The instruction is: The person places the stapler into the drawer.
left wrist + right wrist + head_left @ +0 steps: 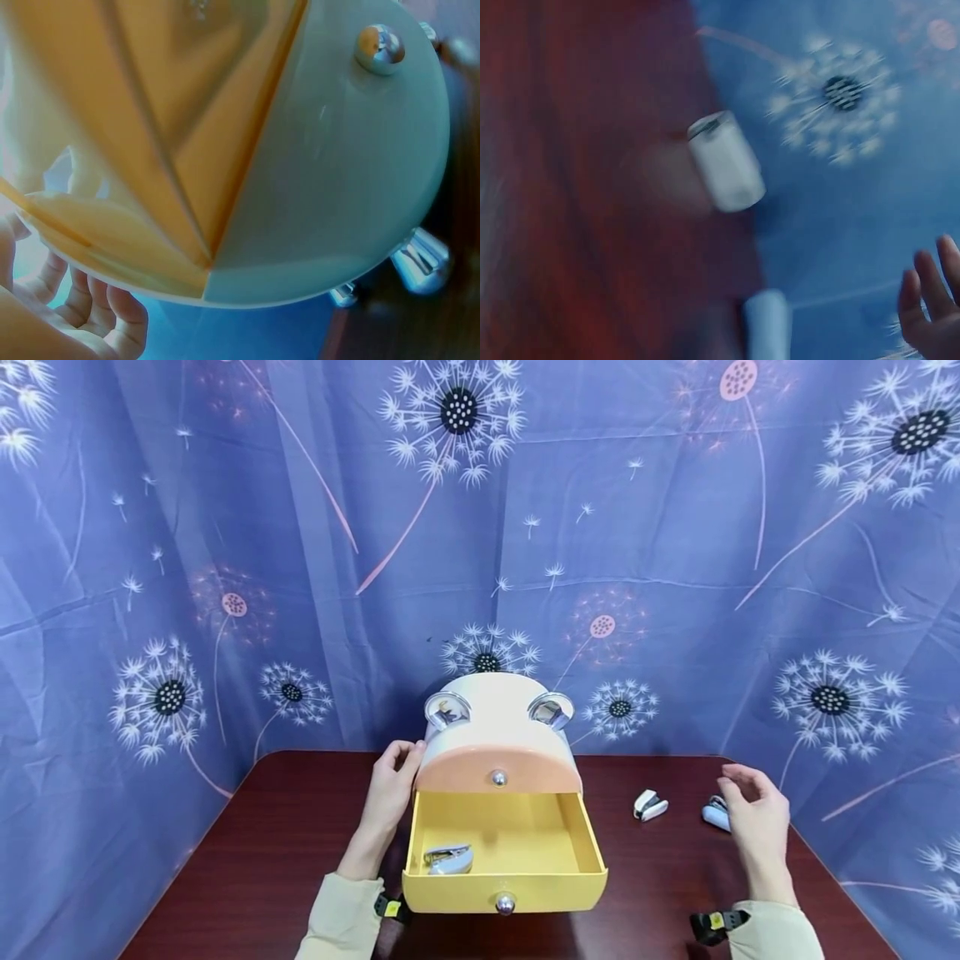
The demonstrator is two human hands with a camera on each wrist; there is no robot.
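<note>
A rounded white drawer box [498, 706] stands at the middle of the table, its lower yellow drawer [502, 893] pulled out. Inside that drawer, at the left, lies a light blue mini stapler [450, 859]. My left hand [390, 789] rests with its fingers against the box's left side; in the left wrist view the fingers [127, 322] are bent loosely beside the wall. To the right, my right hand [759, 818] hovers by a second light blue mini stapler [716, 812], holding nothing visible. A white mini stapler [650, 805] lies between it and the box.
Above the yellow drawer is a closed peach drawer front [465, 768] with a round metal knob. Two round shiny pieces [551, 710] stick out from the box. The dark red table [285, 852] meets a blue dandelion-print curtain [420, 635] behind and at the sides.
</note>
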